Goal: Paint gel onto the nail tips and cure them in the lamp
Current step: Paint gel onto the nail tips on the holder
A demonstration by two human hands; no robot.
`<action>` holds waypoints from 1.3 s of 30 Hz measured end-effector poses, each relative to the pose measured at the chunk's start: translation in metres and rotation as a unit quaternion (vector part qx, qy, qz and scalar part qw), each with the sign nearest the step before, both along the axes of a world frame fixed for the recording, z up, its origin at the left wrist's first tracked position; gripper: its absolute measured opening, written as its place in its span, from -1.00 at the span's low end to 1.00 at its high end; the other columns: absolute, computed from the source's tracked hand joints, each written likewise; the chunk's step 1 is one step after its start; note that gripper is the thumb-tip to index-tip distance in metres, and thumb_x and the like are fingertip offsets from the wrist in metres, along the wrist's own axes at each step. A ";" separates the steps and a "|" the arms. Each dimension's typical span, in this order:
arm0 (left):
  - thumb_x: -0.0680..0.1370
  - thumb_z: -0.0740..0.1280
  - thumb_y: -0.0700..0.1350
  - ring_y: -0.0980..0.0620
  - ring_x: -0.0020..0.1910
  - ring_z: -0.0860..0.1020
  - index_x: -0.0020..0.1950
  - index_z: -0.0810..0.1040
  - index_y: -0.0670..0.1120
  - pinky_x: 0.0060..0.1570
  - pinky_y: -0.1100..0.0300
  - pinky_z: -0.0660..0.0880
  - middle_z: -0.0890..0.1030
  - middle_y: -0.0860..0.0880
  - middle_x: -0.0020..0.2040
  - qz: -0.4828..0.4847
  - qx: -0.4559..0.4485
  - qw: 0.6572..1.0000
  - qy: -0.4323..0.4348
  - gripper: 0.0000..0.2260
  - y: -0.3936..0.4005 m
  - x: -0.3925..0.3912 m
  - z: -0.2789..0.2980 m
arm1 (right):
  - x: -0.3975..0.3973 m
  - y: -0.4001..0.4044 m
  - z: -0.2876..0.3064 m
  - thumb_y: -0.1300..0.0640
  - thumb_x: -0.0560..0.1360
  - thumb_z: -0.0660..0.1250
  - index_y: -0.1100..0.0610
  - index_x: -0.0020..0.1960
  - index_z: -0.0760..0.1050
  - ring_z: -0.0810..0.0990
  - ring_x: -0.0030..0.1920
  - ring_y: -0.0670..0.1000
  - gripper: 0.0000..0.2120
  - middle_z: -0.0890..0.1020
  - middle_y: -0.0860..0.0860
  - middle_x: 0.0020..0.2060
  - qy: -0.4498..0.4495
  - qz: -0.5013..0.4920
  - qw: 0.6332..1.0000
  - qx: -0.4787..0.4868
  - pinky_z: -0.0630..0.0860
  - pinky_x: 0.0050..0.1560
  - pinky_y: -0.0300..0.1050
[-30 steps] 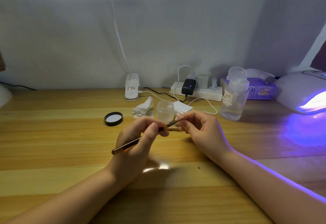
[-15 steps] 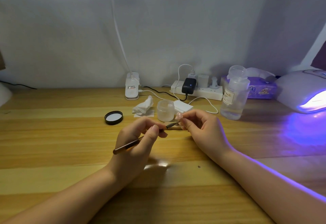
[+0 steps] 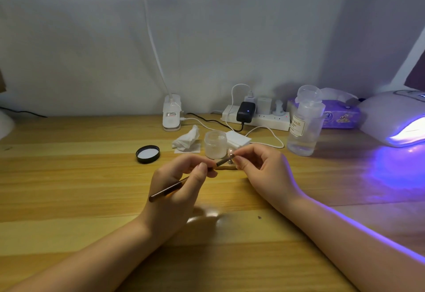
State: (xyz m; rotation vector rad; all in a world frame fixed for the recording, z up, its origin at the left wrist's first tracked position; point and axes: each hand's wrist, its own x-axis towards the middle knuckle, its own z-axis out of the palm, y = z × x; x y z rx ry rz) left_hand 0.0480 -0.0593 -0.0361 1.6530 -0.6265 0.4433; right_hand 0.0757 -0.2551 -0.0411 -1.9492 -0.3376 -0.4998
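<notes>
Left hand [image 3: 177, 190] grips one gel brush [image 3: 184, 182]; bristle end meets one nail tip [image 3: 230, 155] pinched by right hand [image 3: 264, 172], just before one open gel jar [image 3: 215, 144]. One lit curing lamp [image 3: 397, 119] far right.

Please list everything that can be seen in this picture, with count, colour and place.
table: 1, light wood, under everything
brush: 1, brown, in left hand
nail tip: 1, pale, in right fingers
jar: 1, frosted, open, centre
lid: 1, black, left of jar
tissue: 1, white, crumpled, beside jar
pads: white stack, behind jar
bottle: 1, clear, right
curing lamp: 1, white, glowing violet, far right
power strip: 1, white, back
wipes pack: 1, purple, back right
left hand: holds brush
right hand: pinches nail tip
</notes>
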 end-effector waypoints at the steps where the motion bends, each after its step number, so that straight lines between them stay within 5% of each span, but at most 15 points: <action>1: 0.52 0.26 -0.02 0.01 -0.10 0.67 -0.02 0.64 -0.13 -0.09 0.21 0.56 0.69 -0.06 -0.13 0.002 -0.001 1.000 -0.001 -0.76 0.000 0.000 0.000 | 0.000 0.000 0.000 0.24 0.49 0.40 0.12 0.01 0.63 0.64 -0.13 -0.14 -0.88 0.67 -0.07 -0.18 0.001 -0.001 1.000 0.000 0.57 -0.07 -0.26; 9: 0.56 0.28 -0.02 0.03 0.01 0.66 0.11 0.61 -0.14 -0.06 0.16 0.58 0.70 0.00 -0.04 0.002 0.009 1.000 0.015 -0.75 -0.001 0.003 0.000 | 0.000 -0.001 0.000 0.22 0.50 0.39 0.07 0.01 0.63 0.64 -0.11 -0.15 -0.87 0.68 -0.08 -0.17 0.003 0.002 1.000 -0.009 0.56 -0.06 -0.28; 15: 0.53 0.27 -0.03 0.00 -0.08 0.68 0.00 0.65 -0.11 -0.09 0.19 0.56 0.70 -0.05 -0.12 -0.020 -0.003 1.000 0.008 -0.78 0.000 0.001 0.000 | 0.000 -0.001 -0.001 0.22 0.50 0.39 0.10 0.01 0.63 0.63 -0.14 -0.14 -0.89 0.66 -0.08 -0.19 0.004 0.000 1.000 -0.016 0.55 -0.09 -0.29; 27: 0.57 0.24 -0.01 0.04 -0.08 0.66 0.04 0.62 -0.10 -0.16 0.23 0.56 0.70 0.00 -0.11 0.038 -0.012 0.999 0.008 -0.77 0.000 0.008 -0.003 | 0.000 -0.002 0.002 0.20 0.51 0.38 0.08 -0.02 0.60 0.66 -0.10 -0.05 -0.92 0.69 0.01 -0.17 0.033 0.043 0.998 0.026 0.61 0.04 0.00; 39: 0.56 0.22 -0.01 -0.02 -0.08 0.67 0.02 0.62 -0.14 -0.12 0.16 0.57 0.70 -0.07 -0.11 -0.020 -0.017 1.000 0.017 -0.73 -0.002 0.002 -0.001 | 0.000 -0.002 0.002 0.27 0.50 0.37 0.10 -0.02 0.61 0.67 -0.11 -0.07 -0.88 0.69 0.00 -0.19 0.036 0.040 0.997 0.055 0.61 0.00 -0.13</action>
